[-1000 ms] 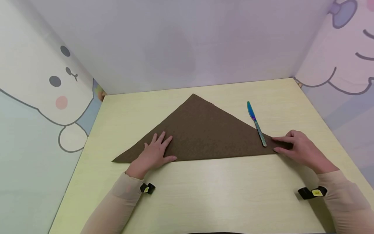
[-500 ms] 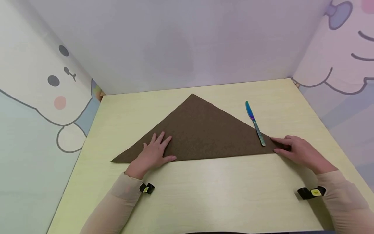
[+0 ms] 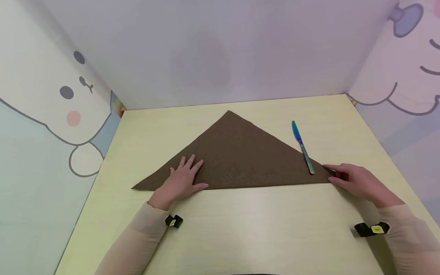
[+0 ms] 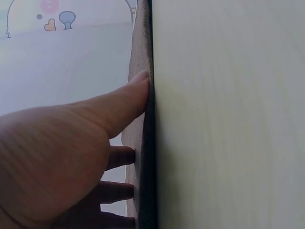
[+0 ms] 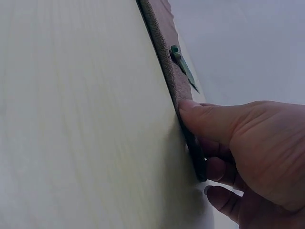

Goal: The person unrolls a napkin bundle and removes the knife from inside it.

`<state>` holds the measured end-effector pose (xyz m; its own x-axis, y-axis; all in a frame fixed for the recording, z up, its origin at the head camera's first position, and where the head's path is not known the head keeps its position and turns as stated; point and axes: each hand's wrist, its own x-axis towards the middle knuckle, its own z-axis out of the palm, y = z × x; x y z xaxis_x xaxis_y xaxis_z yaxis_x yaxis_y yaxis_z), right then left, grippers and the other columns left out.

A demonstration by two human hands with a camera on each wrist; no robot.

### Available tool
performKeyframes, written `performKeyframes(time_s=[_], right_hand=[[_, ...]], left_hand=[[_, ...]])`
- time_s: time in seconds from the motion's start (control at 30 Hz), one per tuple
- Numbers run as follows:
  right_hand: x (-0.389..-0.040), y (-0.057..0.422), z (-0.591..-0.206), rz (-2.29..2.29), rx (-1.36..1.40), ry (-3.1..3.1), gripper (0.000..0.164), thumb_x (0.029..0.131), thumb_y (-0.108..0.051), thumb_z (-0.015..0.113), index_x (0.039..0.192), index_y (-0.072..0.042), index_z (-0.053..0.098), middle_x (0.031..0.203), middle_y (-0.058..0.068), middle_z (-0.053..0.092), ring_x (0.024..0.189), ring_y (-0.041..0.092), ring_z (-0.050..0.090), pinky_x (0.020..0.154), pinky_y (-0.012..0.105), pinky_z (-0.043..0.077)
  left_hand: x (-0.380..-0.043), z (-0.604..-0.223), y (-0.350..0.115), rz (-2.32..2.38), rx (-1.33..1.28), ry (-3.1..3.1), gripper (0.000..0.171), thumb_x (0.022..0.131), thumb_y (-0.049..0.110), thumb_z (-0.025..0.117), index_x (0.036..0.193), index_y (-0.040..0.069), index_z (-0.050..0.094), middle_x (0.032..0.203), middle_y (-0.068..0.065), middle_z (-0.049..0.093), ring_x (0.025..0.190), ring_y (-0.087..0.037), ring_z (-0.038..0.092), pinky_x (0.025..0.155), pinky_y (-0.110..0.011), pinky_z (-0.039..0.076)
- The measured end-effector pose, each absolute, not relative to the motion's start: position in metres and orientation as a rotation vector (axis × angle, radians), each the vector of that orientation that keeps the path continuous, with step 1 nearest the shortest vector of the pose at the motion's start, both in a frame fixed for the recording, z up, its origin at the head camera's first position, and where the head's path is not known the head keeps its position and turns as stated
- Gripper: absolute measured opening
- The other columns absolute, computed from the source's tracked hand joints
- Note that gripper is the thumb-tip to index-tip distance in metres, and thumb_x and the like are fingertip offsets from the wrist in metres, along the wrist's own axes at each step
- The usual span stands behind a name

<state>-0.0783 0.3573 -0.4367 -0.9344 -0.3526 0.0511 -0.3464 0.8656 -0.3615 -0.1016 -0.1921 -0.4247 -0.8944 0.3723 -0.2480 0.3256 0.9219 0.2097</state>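
A brown cloth (image 3: 240, 152) lies folded into a wide triangle, its long edge toward me and its tip at the back. On its left part rests my left hand (image 3: 178, 181), fingers spread, thumb along the near edge; the left wrist view shows the thumb (image 4: 119, 105) touching that edge. At the right corner, my right hand (image 3: 359, 183) holds the cloth between thumb and fingers, covering the corner's end. In the right wrist view, its fingers curl by the cloth's end. A shiny blue-green table knife (image 3: 302, 147) lies with its handle on the cloth and its blade beyond it.
Everything lies on a pale wood-grain table (image 3: 261, 225). A plain light wall (image 3: 220, 49) stands behind it, and cartoon-printed panels (image 3: 41, 172) close off both sides. Black wrist straps sit on both sleeves.
My right hand has slid slightly outward to the right along the cloth's corner. The left hand and the knife keep their places on the cloth. The view shifts a little.
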Motion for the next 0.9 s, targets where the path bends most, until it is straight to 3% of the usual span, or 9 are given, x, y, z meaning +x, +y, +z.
performKeyframes(time_s=[0.37, 0.9], right_hand=[[-0.087, 0.333, -0.417, -0.725, -0.312, 3.039, 0.042, 0.092, -0.036, 0.066, 0.12, -0.004, 0.065, 0.077, -0.003, 0.064, 0.062, 0.007, 0.052, 0.054, 0.027, 0.041], [-0.109, 0.29, -0.429, -0.735, -0.124, 3.075, 0.058, 0.087, -0.051, 0.066, 0.108, 0.003, 0.066, 0.08, 0.008, 0.07, 0.074, 0.026, 0.064, 0.064, 0.043, 0.049]], left_hand=[[-0.102, -0.425, -0.191, 0.216, 0.53, 2.793, 0.087, 0.087, 0.064, 0.055, 0.154, 0.018, 0.024, 0.159, -0.016, 0.01, 0.143, -0.045, 0.007, 0.094, -0.075, 0.026], [-0.102, -0.421, -0.188, 0.187, 0.501, 2.778, 0.087, 0.087, 0.063, 0.056, 0.155, 0.018, 0.023, 0.16, -0.015, 0.01, 0.143, -0.045, 0.007, 0.095, -0.074, 0.026]])
